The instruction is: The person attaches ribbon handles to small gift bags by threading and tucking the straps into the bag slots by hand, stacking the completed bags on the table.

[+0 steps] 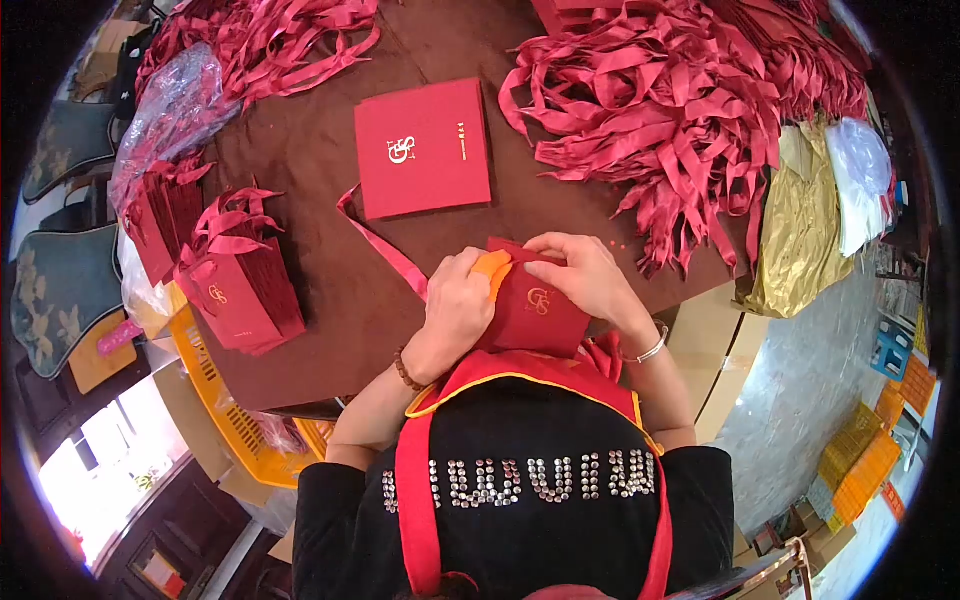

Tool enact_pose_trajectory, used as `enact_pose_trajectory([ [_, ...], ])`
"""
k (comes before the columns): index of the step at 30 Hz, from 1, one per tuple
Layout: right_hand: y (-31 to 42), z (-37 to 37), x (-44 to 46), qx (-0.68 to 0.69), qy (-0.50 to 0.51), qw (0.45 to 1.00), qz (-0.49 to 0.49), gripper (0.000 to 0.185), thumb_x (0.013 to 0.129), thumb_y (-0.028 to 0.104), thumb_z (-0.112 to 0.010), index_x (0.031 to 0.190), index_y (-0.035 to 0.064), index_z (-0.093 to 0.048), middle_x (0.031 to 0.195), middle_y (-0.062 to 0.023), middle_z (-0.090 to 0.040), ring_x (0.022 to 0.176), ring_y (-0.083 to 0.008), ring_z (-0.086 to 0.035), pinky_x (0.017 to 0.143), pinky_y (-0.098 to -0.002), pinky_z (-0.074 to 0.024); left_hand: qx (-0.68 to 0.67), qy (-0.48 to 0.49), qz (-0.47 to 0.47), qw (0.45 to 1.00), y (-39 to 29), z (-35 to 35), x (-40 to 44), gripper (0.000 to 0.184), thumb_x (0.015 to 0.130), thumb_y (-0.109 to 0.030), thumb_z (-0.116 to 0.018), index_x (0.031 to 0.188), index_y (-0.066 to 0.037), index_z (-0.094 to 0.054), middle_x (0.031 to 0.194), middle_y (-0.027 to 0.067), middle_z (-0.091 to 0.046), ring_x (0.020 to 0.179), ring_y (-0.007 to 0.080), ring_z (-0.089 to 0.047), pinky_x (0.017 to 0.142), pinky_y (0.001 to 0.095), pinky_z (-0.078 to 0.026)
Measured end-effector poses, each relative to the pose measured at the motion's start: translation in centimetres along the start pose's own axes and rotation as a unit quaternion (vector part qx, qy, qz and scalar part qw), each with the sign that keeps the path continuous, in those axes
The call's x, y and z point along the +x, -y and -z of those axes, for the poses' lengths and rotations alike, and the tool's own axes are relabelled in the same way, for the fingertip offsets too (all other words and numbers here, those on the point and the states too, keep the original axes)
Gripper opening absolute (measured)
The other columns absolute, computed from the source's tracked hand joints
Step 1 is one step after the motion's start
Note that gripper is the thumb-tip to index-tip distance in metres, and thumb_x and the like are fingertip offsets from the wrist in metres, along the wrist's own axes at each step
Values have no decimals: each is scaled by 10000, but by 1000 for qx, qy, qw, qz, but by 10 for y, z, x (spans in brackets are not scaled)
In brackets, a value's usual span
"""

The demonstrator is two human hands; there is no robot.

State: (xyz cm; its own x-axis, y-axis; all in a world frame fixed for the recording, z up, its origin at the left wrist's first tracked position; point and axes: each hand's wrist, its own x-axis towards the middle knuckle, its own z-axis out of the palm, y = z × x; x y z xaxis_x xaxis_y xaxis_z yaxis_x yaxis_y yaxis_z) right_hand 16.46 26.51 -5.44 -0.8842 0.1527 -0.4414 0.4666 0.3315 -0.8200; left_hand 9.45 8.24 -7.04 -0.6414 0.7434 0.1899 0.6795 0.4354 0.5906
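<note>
A small red paper gift bag (530, 318) with a gold logo is held close to my chest, above the red apron. My left hand (455, 310) is closed at its top left edge, with a piece of orange material (492, 268) at the fingers; I cannot tell if that is worn or held. My right hand (588, 283) pinches the bag's top edge, fingers bent over the opening. A red ribbon (385, 248) trails across the brown tablecloth beside my left hand. Just beyond lies a stack of flat red square pieces (425, 150) with a white logo.
Red bags with tied ribbons (245, 295) stand at the table's left. A large heap of red ribbons (650, 110) covers the far right, beside gold wrapping (805, 225). More ribbons (280, 45) lie far left. A yellow crate (205, 370) sits below the left edge.
</note>
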Motion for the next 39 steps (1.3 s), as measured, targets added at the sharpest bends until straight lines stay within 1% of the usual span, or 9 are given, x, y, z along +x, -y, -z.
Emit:
enact_pose_trajectory([
  [7, 4, -2, -6, 10, -8, 1000, 4, 279, 805, 229, -614, 1040, 84, -655, 938, -124, -682, 891, -273, -654, 781, -353, -495, 42, 29, 13, 999, -6, 3, 3, 204, 667, -4, -612, 869, 11, -638, 844, 158, -577, 686, 340, -569, 596, 418, -471],
  [10, 8, -2, -7, 11, -22, 1000, 15, 263, 811, 135, -644, 1035, -3, -638, 911, -115, -687, 823, -174, -657, 767, -290, -494, 72, 30, -12, 997, -16, 5, 8, 192, 638, -9, -615, 829, 12, -627, 804, 156, -559, 642, 334, -553, 562, 431, -460],
  [18, 23, -7, -15, -53, -45, 997, 43, 230, 797, 163, -626, 1002, 60, -654, 860, -144, -675, 793, -278, -661, 725, -338, -508, 139, 47, -80, 986, -25, 11, 12, 111, 652, -69, -584, 756, -31, -580, 727, 95, -476, 648, 242, -543, 607, 357, -416],
  [21, 19, -8, -14, -53, -51, 996, 55, 221, 808, 197, -623, 989, 75, -655, 823, -137, -674, 786, -296, -654, 711, -369, -500, 147, 27, -97, 984, -22, 19, 7, 165, 782, -100, -606, 927, -22, -613, 772, 79, -530, 682, 249, -545, 637, 353, -416],
  [26, 18, -9, -13, -43, -38, 996, 66, 239, 809, 214, -626, 1002, 77, -653, 842, -138, -680, 802, -302, -653, 725, -375, -498, 148, 33, -106, 983, -16, 25, 3, 193, 696, -82, -613, 868, -5, -652, 874, 92, -580, 748, 226, -554, 697, 353, -413],
  [29, 17, -8, -13, -46, -28, 996, 75, 234, 802, 200, -632, 995, 68, -636, 857, -135, -684, 816, -306, -653, 730, -374, -495, 109, 14, -18, 994, -12, 26, 3, 165, 693, -99, -712, 849, -78, -663, 819, 40, -603, 736, 245, -565, 729, 343, -421],
  [32, 18, -9, -14, -5, -34, 995, 99, 212, 799, 216, -621, 969, 90, -603, 860, -108, -685, 802, -322, -635, 701, -426, -478, 59, 9, -36, 998, -14, 28, 8, 153, 698, -105, -712, 837, -79, -654, 844, 36, -601, 749, 254, -564, 750, 357, -420],
  [36, 23, -7, -17, 0, -5, 996, 93, 193, 797, 169, -634, 932, 43, -581, 885, -128, -684, 835, -309, -651, 728, -371, -489, -89, -1, 18, 996, -11, 39, 24, 147, 738, -77, -647, 885, -71, -652, 1018, 45, -573, 957, 226, -523, 821, 352, -354],
  [39, 26, -8, -18, -28, -6, 992, 119, 184, 801, 172, -634, 921, 46, -575, 854, -120, -678, 809, -310, -643, 715, -366, -474, -136, 162, 24, 977, 11, 51, 37, 131, 796, -107, -615, 912, -50, -638, 1139, 65, -560, 1086, 250, -472, 911, 379, -342],
])
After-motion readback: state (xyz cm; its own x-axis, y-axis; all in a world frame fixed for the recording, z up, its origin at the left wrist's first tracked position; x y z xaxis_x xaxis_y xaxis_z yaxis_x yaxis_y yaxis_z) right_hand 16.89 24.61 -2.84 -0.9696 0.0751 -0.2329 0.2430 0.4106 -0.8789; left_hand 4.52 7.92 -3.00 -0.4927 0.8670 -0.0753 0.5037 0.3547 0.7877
